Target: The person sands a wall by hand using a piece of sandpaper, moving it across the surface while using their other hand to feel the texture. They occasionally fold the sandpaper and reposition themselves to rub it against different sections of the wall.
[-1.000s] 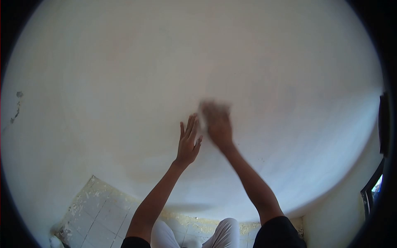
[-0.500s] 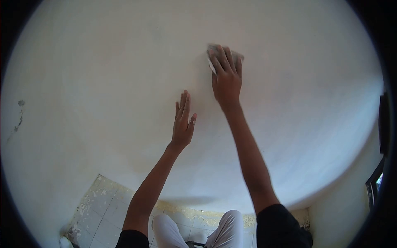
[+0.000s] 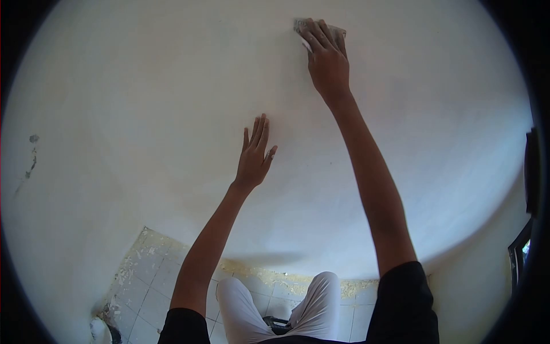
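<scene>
A broad off-white wall (image 3: 172, 103) fills most of the view. My right hand (image 3: 329, 60) is stretched high up on it, pressing a greyish sheet, seemingly sandpaper (image 3: 338, 28), flat to the surface. Its fingers lie over the sheet, and a pale edge shows by the thumb side. Lower and to the left, my left hand (image 3: 255, 152) rests against the wall, fingers spread and holding nothing. A whitish smear shows on its thumb.
Tiled floor (image 3: 149, 286), speckled with pale flakes along the wall's foot, lies below. My knees (image 3: 240, 304) show at the bottom. A chipped dark patch (image 3: 33, 155) marks the wall at left. A white container (image 3: 100, 331) stands lower left; a dark frame (image 3: 518, 252) is at right.
My right hand has slid the sheet up the wall and slightly right. My left hand has shifted up a little, its fingers wider apart.
</scene>
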`<state>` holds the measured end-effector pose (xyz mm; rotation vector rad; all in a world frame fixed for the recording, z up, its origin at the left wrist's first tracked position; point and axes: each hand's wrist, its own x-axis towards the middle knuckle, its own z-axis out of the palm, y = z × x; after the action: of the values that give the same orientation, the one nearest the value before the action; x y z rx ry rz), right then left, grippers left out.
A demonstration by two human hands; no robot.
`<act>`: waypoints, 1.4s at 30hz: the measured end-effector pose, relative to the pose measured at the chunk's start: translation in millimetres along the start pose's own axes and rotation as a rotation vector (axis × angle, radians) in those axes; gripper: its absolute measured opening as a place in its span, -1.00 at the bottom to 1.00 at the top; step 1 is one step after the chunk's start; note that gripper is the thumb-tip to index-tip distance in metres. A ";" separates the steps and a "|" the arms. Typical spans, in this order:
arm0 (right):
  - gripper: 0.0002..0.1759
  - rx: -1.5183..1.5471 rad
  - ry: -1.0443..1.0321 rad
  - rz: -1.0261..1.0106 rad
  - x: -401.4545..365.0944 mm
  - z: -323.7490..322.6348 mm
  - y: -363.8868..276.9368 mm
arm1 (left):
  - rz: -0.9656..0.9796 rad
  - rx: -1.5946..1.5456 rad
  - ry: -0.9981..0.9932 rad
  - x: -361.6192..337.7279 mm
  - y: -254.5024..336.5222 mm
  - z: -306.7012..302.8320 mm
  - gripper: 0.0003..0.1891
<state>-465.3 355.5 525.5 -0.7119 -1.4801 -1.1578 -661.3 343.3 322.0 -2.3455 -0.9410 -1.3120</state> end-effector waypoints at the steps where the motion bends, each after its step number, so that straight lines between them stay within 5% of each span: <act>1: -0.55 -0.001 0.004 0.002 -5.6 3.6 -6.8 | -0.027 -0.080 0.035 0.5 2.4 1.9 -0.33; 3: -0.52 -0.163 -0.100 0.044 -45.1 10.2 -33.9 | -0.045 -0.165 0.065 -0.4 6.6 7.8 -0.33; 7: -0.60 0.196 -0.478 -0.176 -211.4 7.0 -86.7 | -0.108 -0.252 0.098 -12.8 5.2 27.6 -0.31; 10: -0.49 0.282 -0.549 -0.372 -225.5 3.5 -57.9 | -0.082 -0.144 0.029 -18.5 6.2 32.2 -0.31; 13: -0.57 0.315 -0.429 -0.414 -161.3 8.8 -14.2 | -0.045 -0.098 -0.007 -7.7 6.9 25.4 -0.31; 14: -0.55 0.110 -0.328 -0.428 -124.6 2.2 -5.9 | -0.045 -0.140 0.034 -1.7 7.5 22.2 -0.31; 19: -0.45 0.021 -0.027 -0.057 -76.6 8.4 -3.7 | -0.086 -0.267 0.113 2.9 7.6 31.0 -0.34; 21: -0.41 0.099 -0.199 0.000 -137.6 8.0 -34.2 | -0.100 -0.327 0.148 -4.5 8.0 44.2 -0.35; 23: -0.49 0.337 -0.406 -0.099 -232.2 11.9 -63.4 | -0.121 -0.377 0.184 -16.7 6.7 48.5 -0.36; 24: -0.50 0.220 -0.529 -0.259 -266.4 -3.5 -73.4 | -0.113 -0.295 0.127 -23.7 5.8 48.8 -0.37; 28: -0.51 0.284 -0.613 -0.372 -272.8 -18.3 -63.8 | -0.052 0.141 -0.081 -28.7 1.6 36.1 -0.39; 34: -0.48 0.067 -0.106 -0.224 -88.5 -3.4 29.0 | 0.017 0.125 0.004 -5.9 -10.4 39.7 -0.38; 37: -0.47 0.003 0.066 -0.008 -84.0 1.5 13.7 | -0.024 0.076 0.034 -7.5 -13.1 45.9 -0.35; 39: -0.43 0.057 -0.052 0.080 -138.8 2.2 -21.2 | -0.037 -0.003 0.058 -13.7 -12.0 55.5 -0.31; 42: -0.50 0.202 -0.396 -0.122 -259.5 2.0 -73.3 | -0.029 -0.127 0.130 -15.9 -13.9 57.0 -0.40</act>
<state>-467.7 370.8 256.3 -0.7466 -1.9656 -0.9733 -639.6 377.9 277.0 -2.3122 -0.8795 -1.5574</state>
